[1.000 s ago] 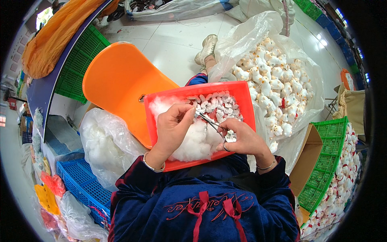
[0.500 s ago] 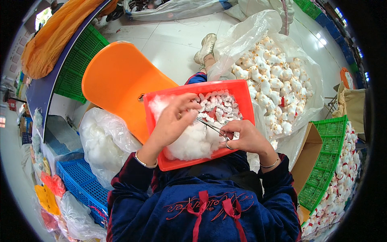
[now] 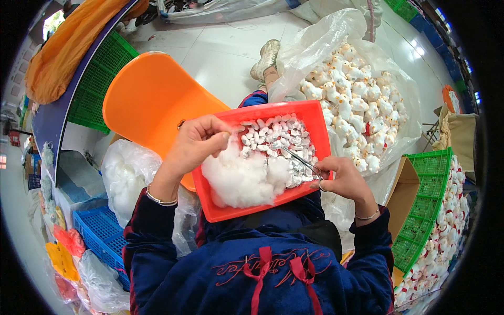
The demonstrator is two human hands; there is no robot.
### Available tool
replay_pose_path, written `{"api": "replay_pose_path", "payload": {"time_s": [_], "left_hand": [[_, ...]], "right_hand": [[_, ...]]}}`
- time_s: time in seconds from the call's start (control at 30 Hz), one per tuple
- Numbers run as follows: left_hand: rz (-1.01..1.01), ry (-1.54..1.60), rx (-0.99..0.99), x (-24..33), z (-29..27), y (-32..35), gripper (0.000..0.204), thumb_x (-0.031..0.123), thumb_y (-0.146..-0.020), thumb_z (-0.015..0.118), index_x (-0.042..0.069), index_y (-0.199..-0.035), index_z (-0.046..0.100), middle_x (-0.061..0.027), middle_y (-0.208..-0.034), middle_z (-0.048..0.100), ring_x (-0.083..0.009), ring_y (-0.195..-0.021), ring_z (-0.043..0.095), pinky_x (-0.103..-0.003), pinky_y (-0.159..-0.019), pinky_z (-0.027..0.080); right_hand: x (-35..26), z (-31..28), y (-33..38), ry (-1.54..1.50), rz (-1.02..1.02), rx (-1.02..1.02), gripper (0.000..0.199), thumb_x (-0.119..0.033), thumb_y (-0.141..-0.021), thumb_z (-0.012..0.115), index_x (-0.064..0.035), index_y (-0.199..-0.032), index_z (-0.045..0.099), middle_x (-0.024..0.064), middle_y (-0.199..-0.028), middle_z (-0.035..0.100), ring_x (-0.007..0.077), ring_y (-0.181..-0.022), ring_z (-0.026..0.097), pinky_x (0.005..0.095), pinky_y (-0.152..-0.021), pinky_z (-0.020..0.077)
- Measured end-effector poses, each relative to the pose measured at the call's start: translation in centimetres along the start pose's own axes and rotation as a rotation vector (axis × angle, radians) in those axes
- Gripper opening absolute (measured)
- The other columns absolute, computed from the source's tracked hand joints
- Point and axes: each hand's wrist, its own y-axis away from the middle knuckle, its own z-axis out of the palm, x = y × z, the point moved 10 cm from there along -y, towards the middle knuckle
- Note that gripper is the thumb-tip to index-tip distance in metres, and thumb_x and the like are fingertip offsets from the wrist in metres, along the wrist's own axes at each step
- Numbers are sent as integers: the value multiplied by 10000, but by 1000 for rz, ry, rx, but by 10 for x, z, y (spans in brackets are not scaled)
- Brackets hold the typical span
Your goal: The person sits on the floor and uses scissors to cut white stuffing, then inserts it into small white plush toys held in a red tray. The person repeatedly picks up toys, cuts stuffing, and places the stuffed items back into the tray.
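The small white pieces (image 3: 275, 137) in the red tray (image 3: 315, 113) were too small and too many to count, and their kind could not be made out. The tray's near edge hid the lap under it, and the left wall was partly covered by the left hand (image 3: 197, 142). That hand was closed in a pinch on a tuft at the top of the white stuffing (image 3: 241, 176), which lay heaped in the tray's left half. The right hand (image 3: 341, 178) gripped one pair of metal tweezers (image 3: 299, 160), their tips pointing up-left over the pieces; the fingers hid the rear end.

One tray sat on the lap of a person in a dark blue jacket. One orange chair (image 3: 147, 100) stood just beside the tray on the left, its legs out of sight. A clear bag (image 3: 362, 100) of white plush toys lay to the right, the toys too many to count. Two green crates showed, one (image 3: 425, 210) at the right with more toys, one (image 3: 100, 84) at upper left. A blue crate (image 3: 102, 236) and a bag of stuffing (image 3: 126, 173) sat at lower left. The floor (image 3: 220, 47) was pale glossy tile; one shoe (image 3: 266, 55) rested on it.
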Motion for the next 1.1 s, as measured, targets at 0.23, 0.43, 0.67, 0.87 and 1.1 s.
{"api": "replay_pose_path", "payload": {"time_s": [0.23, 0.43, 0.67, 0.87, 1.1], "left_hand": [[-61, 6, -229, -1, 79, -11, 362, 75, -941, 697, 50, -1284, 583, -82, -1108, 684, -111, -874, 683, -255, -726, 559], [-89, 0, -265, -6, 82, -18, 47, 30, -905, 695, 37, -951, 694, 11, -783, 676, -46, -656, 606, -214, -589, 486], [-202, 14, -256, -5, 79, -8, 63, 27, -892, 699, 48, -951, 706, 10, -790, 683, -49, -683, 627, -215, -618, 503], [-82, -24, -222, -9, 85, -12, 84, 71, -900, 701, 25, -969, 715, 14, -824, 670, -38, -690, 607, -216, -598, 471], [-20, -132, -192, -8, 67, -9, 63, 41, -885, 704, 19, -943, 695, -5, -807, 680, -50, -692, 617, -203, -614, 481]], "right_hand": [[-37, 0, -7, 84, -146, -8, 293, -161, -729, 849, -10, -944, 719, 100, -725, 602, 249, -699, 587, 375, -650, 465], [-32, 1, 2, 68, -140, -45, 301, -167, -726, 837, -14, -962, 729, 99, -742, 617, 270, -716, 600, 386, -657, 469], [-39, 2, 1, 196, -231, -33, 284, -153, -710, 814, -12, -942, 731, 109, -758, 646, 289, -712, 607, 399, -667, 491], [-53, -1, -2, 253, -234, -54, 266, -172, -716, 812, -20, -919, 730, 108, -742, 646, 304, -730, 621, 404, -690, 496], [-51, 1, 5, 262, -217, -63, 259, -168, -706, 797, -33, -920, 738, 107, -762, 663, 314, -763, 631, 419, -690, 493]]}}
